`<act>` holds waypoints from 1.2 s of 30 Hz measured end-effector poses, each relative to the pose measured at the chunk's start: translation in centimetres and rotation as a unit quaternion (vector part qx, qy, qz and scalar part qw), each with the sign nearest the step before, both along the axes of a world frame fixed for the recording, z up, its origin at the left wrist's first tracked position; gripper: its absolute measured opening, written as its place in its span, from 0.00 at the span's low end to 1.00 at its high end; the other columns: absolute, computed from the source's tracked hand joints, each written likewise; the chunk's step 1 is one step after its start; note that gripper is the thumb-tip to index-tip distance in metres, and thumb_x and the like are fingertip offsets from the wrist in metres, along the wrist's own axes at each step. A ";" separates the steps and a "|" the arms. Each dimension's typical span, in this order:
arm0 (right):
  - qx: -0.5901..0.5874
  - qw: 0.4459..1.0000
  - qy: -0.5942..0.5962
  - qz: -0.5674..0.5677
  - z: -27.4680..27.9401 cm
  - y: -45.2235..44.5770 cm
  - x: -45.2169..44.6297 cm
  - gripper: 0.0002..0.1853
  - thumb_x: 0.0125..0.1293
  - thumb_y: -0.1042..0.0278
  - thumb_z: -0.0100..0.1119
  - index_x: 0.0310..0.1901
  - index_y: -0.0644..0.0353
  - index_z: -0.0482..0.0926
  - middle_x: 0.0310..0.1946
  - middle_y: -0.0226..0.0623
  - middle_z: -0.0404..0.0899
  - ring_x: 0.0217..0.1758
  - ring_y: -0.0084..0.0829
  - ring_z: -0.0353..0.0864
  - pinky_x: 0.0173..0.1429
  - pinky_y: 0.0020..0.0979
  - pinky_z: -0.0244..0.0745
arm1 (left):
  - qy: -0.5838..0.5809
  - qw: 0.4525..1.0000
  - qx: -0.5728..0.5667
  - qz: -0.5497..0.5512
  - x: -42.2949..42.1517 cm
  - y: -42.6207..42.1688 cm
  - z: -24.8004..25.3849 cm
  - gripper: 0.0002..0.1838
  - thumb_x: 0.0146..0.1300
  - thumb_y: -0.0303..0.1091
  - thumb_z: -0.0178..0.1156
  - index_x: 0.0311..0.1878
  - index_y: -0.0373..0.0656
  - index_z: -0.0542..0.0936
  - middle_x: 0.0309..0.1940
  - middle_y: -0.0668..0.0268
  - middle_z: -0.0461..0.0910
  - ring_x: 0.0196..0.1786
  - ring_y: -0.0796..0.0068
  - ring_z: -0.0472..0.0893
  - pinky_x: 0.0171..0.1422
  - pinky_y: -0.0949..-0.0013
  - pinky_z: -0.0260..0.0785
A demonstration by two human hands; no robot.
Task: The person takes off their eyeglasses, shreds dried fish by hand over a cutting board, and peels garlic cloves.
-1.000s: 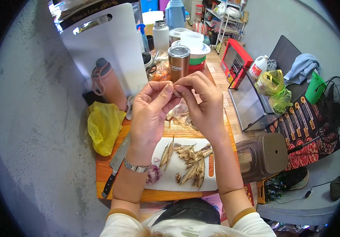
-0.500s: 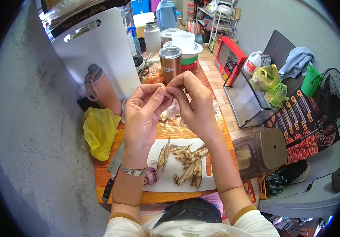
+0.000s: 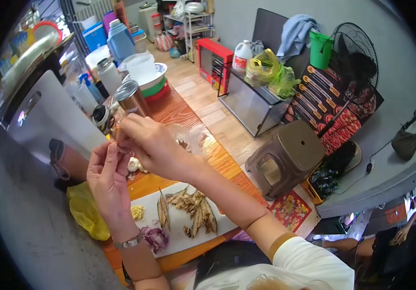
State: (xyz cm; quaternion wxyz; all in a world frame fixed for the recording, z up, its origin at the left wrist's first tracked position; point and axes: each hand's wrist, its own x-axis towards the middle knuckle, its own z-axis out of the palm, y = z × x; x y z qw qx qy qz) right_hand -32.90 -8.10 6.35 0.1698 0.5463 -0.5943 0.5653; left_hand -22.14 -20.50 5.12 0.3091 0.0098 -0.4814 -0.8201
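Above the table, my left hand (image 3: 109, 176) and my right hand (image 3: 157, 145) meet with fingertips pinched together on something small that I cannot make out. Below them lies a white cutting board (image 3: 176, 244) with dried fish (image 3: 196, 210), chopped purple onion (image 3: 155, 239) and a small heap of minced yellowish pieces (image 3: 137, 211). Garlic (image 3: 133, 165) sits on the table just behind my hands. A clear plastic bag (image 3: 191, 137) with brown bits in it lies to the right of my right hand.
A tumbler (image 3: 131, 96), bowls (image 3: 145, 72) and bottles stand at the table's back. The yellow bag (image 3: 86, 212) is at the left edge. A brown stool (image 3: 297, 150) stands right of the table (image 3: 169, 108). Part of another person (image 3: 386, 244) shows at the lower right.
The view has swung to the right, so the table sits further left. The minced yellowish heap and another person have come into view. Both hands remain pinched together.
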 end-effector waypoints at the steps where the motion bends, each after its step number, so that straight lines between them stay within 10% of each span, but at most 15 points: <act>1: -0.002 1.000 0.000 -0.007 0.0 0.4 -0.2 0.12 0.58 0.86 0.62 0.43 0.64 0.75 0.38 0.45 0.76 0.47 0.50 0.80 0.48 0.44 0.75 | -0.003 1.000 -0.006 0.002 0.1 0.0 0.1 0.08 0.75 0.24 0.63 0.54 0.34 0.81 0.49 0.60 0.85 0.50 0.72 0.86 0.59 0.68 0.83; 29: 0.040 0.997 0.027 -0.066 0.7 1.0 -1.3 0.06 0.62 0.88 0.60 0.39 0.69 0.76 0.33 0.43 0.80 0.37 0.39 0.82 0.44 0.35 0.77 | -0.021 0.997 0.016 -0.077 0.7 -1.3 1.1 0.09 0.74 0.24 0.63 0.54 0.34 0.81 0.47 0.59 0.86 0.48 0.69 0.88 0.58 0.67 0.84; 36: 0.255 0.962 0.010 -0.094 -2.6 1.5 -5.2 0.01 0.59 0.82 0.65 0.31 0.67 0.82 0.28 0.46 0.83 0.35 0.45 0.85 0.42 0.41 0.78 | -0.023 0.999 -0.048 -0.009 2.0 -1.5 2.3 0.09 0.73 0.25 0.64 0.53 0.33 0.82 0.44 0.59 0.86 0.47 0.67 0.89 0.57 0.67 0.84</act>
